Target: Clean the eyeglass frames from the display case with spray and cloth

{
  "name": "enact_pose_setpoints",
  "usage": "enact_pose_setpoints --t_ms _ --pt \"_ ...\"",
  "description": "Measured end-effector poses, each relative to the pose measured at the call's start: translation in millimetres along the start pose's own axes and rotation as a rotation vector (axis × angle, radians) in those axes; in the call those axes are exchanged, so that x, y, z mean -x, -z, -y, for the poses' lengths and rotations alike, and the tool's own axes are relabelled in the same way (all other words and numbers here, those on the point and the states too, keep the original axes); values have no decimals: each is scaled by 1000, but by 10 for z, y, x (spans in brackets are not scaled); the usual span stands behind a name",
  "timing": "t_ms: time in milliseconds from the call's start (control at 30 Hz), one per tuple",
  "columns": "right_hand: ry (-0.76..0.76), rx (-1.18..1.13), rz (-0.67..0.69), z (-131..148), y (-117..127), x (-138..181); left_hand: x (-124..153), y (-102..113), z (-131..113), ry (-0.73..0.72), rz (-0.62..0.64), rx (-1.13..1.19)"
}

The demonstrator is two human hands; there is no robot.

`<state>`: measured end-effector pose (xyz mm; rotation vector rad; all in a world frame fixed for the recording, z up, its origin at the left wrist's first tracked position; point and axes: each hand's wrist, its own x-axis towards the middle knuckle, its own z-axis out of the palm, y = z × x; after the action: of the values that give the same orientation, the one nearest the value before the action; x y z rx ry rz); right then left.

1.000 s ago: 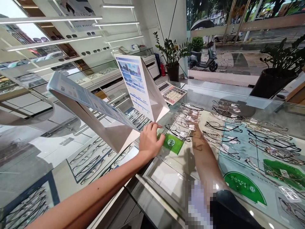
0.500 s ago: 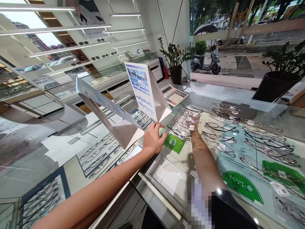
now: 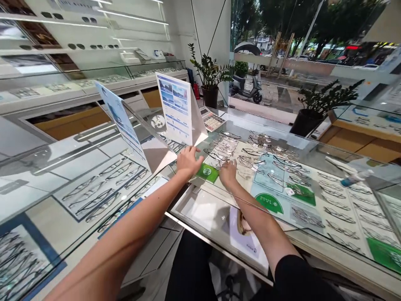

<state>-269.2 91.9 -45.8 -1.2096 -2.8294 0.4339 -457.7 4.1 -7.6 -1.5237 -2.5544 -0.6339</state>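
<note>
My left hand (image 3: 188, 162) rests on the glass counter by the foot of a white folded sign (image 3: 177, 108), its thumb apart from the fingers, holding nothing. To its right lies a green card (image 3: 208, 172) with a white round logo. My right hand (image 3: 228, 172) is just right of that card, its fingers curled in. Whether they pinch anything is hidden. Right in front of both hands is a dark-rimmed pair of eyeglasses (image 3: 216, 156). Several more eyeglasses (image 3: 253, 151) lie in rows beyond and to the right of my right hand.
A second folded sign (image 3: 122, 121) stands to the left, and a calculator (image 3: 213, 120) lies behind the white one. Below my forearms a drawer (image 3: 200, 205) is pulled out. A bottle (image 3: 356, 178) lies at the right. Potted plants (image 3: 210, 79) stand by the window.
My right hand has drawn back from among the eyeglasses towards the green card, and its fingers are now curled. My left hand stays by the sign. The view has turned and levelled.
</note>
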Motion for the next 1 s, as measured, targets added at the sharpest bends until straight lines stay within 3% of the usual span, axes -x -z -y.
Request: enact_pose_setpoints --t_ms 167,267,367,500,600,733,867,1000 --pt "3 46 169 316 1 864 3 10 -13 2 13 6" --pt "14 8 316 425 165 1443 7 19 -18 -3 25 22" --pt "64 -65 415 443 550 1945 11 30 -23 -9 34 10" --pt "146 -81 265 374 1334 2163 11 37 -22 -6 42 2" --pt "13 -22 39 236 1911 1770 8 32 -10 -6 37 9" --pt "-51 33 -163 -100 2301 614 3 16 18 -6 40 23" --pt "-140 93 -235 -474 2187 -625 -5 8 44 -25 18 34" --pt "-177 97 -236 -757 1854 -1414 -2 25 47 -27 6 21"
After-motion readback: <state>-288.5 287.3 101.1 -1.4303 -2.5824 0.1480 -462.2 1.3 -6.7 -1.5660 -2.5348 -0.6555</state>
